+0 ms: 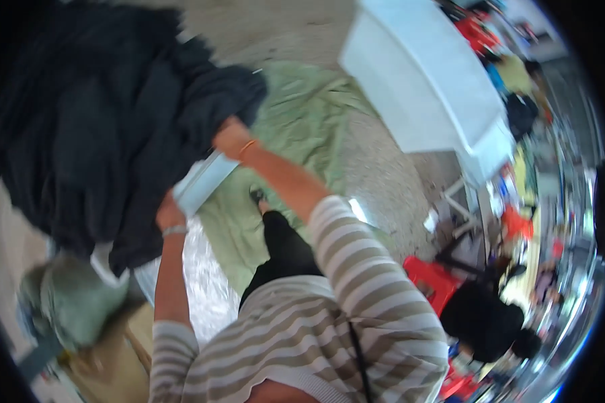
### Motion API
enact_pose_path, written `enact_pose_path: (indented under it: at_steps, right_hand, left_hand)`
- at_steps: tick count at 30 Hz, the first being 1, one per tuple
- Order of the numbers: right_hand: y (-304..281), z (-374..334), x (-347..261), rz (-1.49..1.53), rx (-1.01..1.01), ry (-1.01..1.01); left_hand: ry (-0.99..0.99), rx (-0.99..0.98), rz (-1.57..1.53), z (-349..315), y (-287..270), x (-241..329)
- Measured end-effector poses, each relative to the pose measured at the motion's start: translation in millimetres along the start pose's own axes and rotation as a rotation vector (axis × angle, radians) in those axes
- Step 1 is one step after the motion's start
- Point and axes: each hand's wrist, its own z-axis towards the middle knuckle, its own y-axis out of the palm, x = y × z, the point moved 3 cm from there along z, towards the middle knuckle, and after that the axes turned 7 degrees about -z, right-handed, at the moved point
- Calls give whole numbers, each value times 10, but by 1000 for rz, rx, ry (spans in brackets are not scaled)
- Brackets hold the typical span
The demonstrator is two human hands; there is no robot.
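A large heap of black cloth (94,114) spreads over the upper left. At its near side shows a pale, flat-sided plastic bin (205,180), mostly hidden under the cloth. My left hand (171,213), with a band at the wrist, is closed at the near-left end of the bin's edge. At the other end my right hand (234,139), with an orange band at the wrist, is closed against the edge and the cloth. Both hands are slightly blurred, and their fingertips are hidden.
A green cloth sheet (302,114) lies on the floor under my foot, beside clear plastic film (205,282). A stuffed grey-green bag (81,299) and cardboard (107,363) sit lower left. Right are a white tub (423,80), a red stool (431,282) and a person in black (480,319).
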Motion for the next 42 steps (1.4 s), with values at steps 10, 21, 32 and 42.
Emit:
enact_pose_path:
  at_steps: [10,21,32,42]
  right_hand:
    - [-460,-1503,-604,35,129,154]
    - [-1040,-3555,-993,94,-21,155]
    - [-1323,-5333,-1812,152,263,490]
    - [-1735,-8645,-3362,829,-96,1016]
  left_hand:
    - [42,39,72,-1583,-62,484]
    - [19,-69,95,-3371,-215,1663]
    - [293,-132,152,-4935,-240,2214]
    - [470,-226,154,-5996,-275,2538]
